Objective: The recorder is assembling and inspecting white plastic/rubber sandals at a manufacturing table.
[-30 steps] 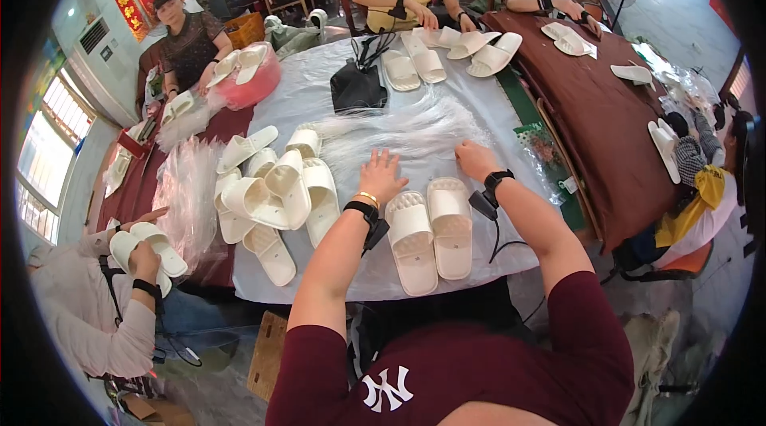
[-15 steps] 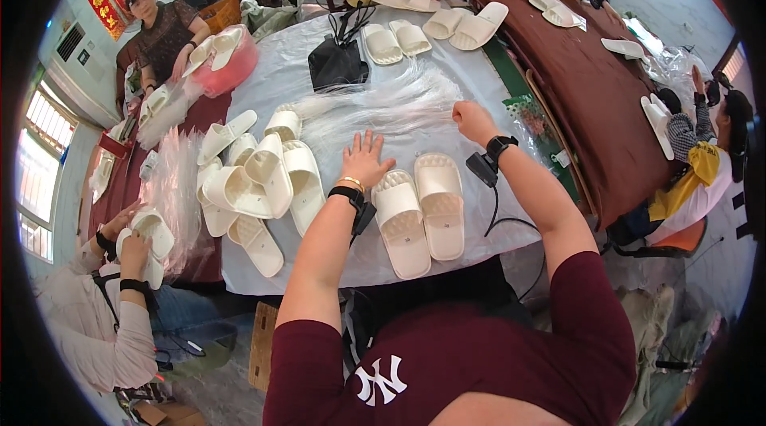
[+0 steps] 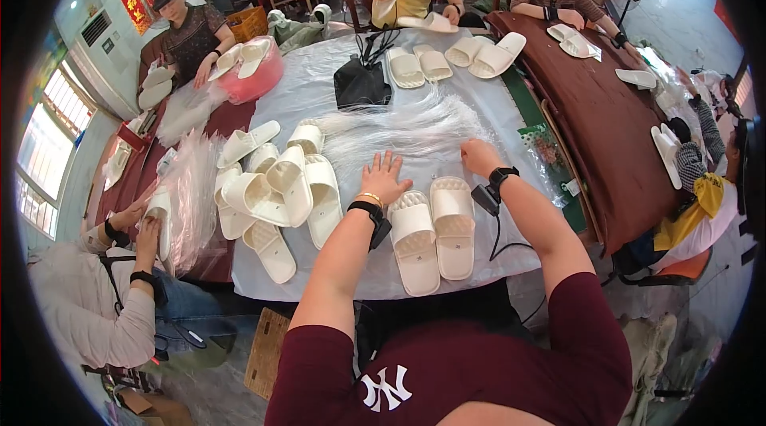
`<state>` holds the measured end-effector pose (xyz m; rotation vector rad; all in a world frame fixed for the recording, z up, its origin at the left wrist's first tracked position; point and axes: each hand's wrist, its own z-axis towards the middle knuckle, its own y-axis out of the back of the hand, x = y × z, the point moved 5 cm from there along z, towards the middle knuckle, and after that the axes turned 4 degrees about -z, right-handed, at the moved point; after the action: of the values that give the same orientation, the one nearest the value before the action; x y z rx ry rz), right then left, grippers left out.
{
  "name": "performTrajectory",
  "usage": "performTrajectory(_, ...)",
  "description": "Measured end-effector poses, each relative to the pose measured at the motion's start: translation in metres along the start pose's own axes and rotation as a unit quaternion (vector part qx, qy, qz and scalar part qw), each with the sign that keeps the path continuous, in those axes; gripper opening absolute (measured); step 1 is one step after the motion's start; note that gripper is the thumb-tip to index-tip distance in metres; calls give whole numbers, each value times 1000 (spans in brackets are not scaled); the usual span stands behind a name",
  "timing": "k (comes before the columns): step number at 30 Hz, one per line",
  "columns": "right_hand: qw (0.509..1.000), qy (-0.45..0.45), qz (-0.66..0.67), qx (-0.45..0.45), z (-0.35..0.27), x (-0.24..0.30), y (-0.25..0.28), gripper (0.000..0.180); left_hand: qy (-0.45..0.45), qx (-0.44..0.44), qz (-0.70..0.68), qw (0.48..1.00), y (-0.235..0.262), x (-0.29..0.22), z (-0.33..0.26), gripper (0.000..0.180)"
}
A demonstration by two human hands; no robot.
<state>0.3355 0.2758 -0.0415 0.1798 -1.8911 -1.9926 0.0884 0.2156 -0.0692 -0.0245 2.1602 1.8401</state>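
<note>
My left hand [image 3: 384,179] lies flat on the white-covered table with its fingers spread, at the near edge of a spread bundle of thin clear strands [image 3: 399,135]. My right hand [image 3: 481,159] is closed with its knuckles up, just beyond the near slippers; whether a strand is in its fingers I cannot make out. A pair of cream slippers [image 3: 415,244] stands side by side between my forearms, toes pointing away. To the left of my left hand, several more cream slippers [image 3: 271,187] lie in an overlapping heap.
A black drawstring pouch [image 3: 361,87] stands beyond the strands, beside more slippers [image 3: 407,67]. Clear plastic bags [image 3: 187,195] lie at the left. Co-workers sit around the tables, handling slippers. The brown-covered table [image 3: 594,139] adjoins on the right. A cable [image 3: 501,246] hangs from my right wrist device.
My right hand has come slightly nearer to me, while my left hand stays flat in place. The view has shifted. The co-worker at the left has lowered a slipper toward the bags.
</note>
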Motion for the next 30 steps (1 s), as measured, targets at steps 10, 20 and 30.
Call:
performTrajectory(10,988,-24,79,-131,7,-9,49,8,-5,4,9,1000,4,-2,1,77)
performTrajectory(20,956,-97,75,-265,-2,-34,80,9,-4,4,21,1000,5,-2,1,77)
performTrajectory(30,870,-299,101,-379,-31,-129,110,17,-6,-7,26,1000,5,1,2,76)
